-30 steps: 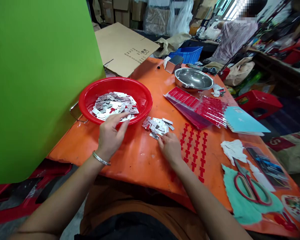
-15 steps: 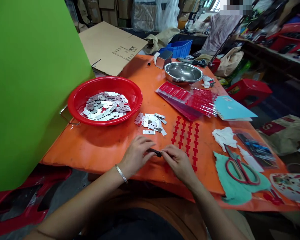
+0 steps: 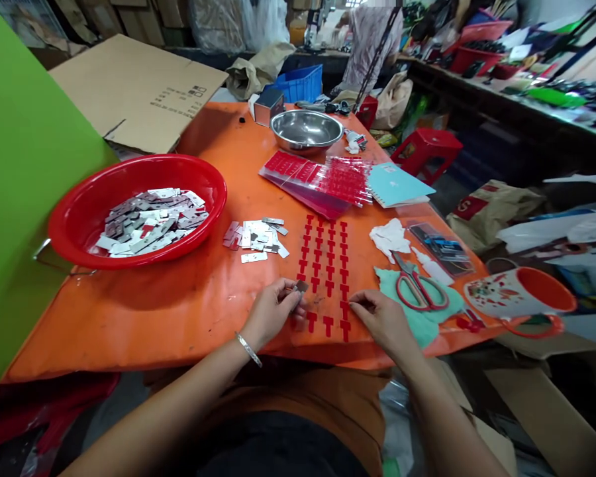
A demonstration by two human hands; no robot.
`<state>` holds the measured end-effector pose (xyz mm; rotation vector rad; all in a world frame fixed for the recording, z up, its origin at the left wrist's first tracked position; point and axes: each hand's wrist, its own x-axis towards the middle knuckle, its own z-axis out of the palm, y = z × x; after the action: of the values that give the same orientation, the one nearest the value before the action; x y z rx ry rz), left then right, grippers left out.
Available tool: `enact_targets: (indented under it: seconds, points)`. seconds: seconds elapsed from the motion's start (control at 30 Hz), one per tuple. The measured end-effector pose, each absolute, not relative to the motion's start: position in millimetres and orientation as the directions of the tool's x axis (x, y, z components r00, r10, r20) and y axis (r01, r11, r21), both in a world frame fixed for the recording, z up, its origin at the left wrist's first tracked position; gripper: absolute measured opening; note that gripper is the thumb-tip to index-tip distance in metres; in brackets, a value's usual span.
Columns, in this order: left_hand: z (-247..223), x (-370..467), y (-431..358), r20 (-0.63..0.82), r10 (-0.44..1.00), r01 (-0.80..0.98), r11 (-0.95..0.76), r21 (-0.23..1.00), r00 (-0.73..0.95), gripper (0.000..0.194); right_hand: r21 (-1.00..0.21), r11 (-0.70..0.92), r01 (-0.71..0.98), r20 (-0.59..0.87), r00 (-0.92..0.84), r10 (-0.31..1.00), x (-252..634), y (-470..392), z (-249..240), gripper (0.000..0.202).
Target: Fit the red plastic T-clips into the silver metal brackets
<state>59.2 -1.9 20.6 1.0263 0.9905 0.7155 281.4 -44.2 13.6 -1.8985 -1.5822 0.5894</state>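
Four columns of red T-shaped pieces (image 3: 330,273) lie on the orange table (image 3: 149,324), between the person's hands and beyond them. The left hand (image 3: 271,310) pinches a small metal plate (image 3: 301,286) between thumb and fingers. The right hand (image 3: 385,319) is curled, fingertips close together beside the right column; whether they grip anything cannot be told. Loose plates (image 3: 261,235) lie farther left, near the red basin (image 3: 79,245).

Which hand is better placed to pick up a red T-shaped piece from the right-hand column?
Probably the right hand: its fingertips are right beside that column of red T-shaped pieces. The left hand is farther off and holds a small metal piece.
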Motion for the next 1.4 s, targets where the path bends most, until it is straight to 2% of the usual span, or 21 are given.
enact_targets:
  seconds: [0.13, 0.37, 0.57, 0.7, 0.83, 1.0, 1.13, 1.27, 1.4]
  points:
    - [22, 84, 1, -0.432, 0.779, -0.087, 0.521, 0.849, 0.454, 0.011, -0.604, -0.093, 0.791, 0.062, 0.163, 0.985, 277, -44, 8, 0.011]
    - [13, 113, 5, -0.492, 0.717, -0.104, 0.610, 0.786, 0.494, 0.015, -0.513, -0.050, 0.857, 0.012, 0.065, 0.998, 280, -37, 5, 0.009]
    - [9, 114, 4, -0.523, 0.710, -0.137, 0.646, 0.751, 0.472, 0.005, -0.530, -0.033, 0.848, 0.152, 0.133, 0.979, 273, -49, -4, 0.018]
    - [8, 114, 5, -0.519, 0.711, -0.145, 0.645, 0.751, 0.475, 0.007, -0.574, -0.006, 0.819, 0.177, 0.131, 0.975, 270, -52, -4, 0.017]
    - [9, 113, 7, -0.544, 0.689, -0.124, 0.667, 0.735, 0.480, 0.006, -0.712, -0.023, 0.701, 0.140, 0.175, 0.975, 275, -56, 3, 0.011]
    - [13, 113, 7, -0.566, 0.676, -0.111, 0.683, 0.722, 0.473, 0.004, -0.933, -0.149, 0.327, -0.040, 0.316, 0.948, 293, -62, 10, 0.017]
    - [14, 113, 7, -0.573, 0.678, -0.113, 0.685, 0.720, 0.460, 0.012, -0.979, -0.144, 0.147, -0.064, 0.447, 0.892, 291, -62, 15, 0.023]
    - [19, 109, 5, -0.547, 0.683, -0.161, 0.684, 0.712, 0.484, 0.024, -0.988, -0.125, 0.093, -0.084, 0.362, 0.928, 263, -55, 23, 0.027]
    - [31, 98, 1, -0.468, 0.687, -0.206, 0.660, 0.723, 0.556, 0.024, -0.990, -0.088, 0.106, -0.050, 0.315, 0.948, 238, -48, 31, 0.025]
